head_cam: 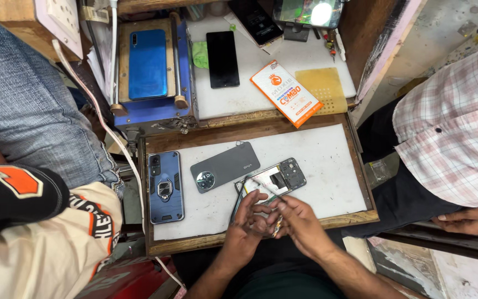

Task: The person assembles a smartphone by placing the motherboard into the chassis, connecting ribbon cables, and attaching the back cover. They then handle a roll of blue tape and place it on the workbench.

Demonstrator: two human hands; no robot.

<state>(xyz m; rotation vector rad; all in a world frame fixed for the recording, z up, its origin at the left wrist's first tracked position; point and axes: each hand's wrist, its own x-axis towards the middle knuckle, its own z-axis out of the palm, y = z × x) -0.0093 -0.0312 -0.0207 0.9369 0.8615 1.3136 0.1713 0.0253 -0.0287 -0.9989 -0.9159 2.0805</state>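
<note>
I see an orange-and-white flat rectangular packet (286,93) lying diagonally beyond the white mat (333,166), straddling its far edge. Opened phone (272,182) lies mid-mat, long axis tilted, camera end pointing far-right. My left hand (248,216) pinches its near end; right hand (300,221) is clenched on thin tweezers (266,188) touching it.

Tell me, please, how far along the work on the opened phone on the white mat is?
Done: the grey back cover is off and lies beside the opened phone, whose insides are exposed. In hand: the left hand steadies its lower edge while the right hand works a thin tool inside. Left: the cover is not yet refitted.
</note>
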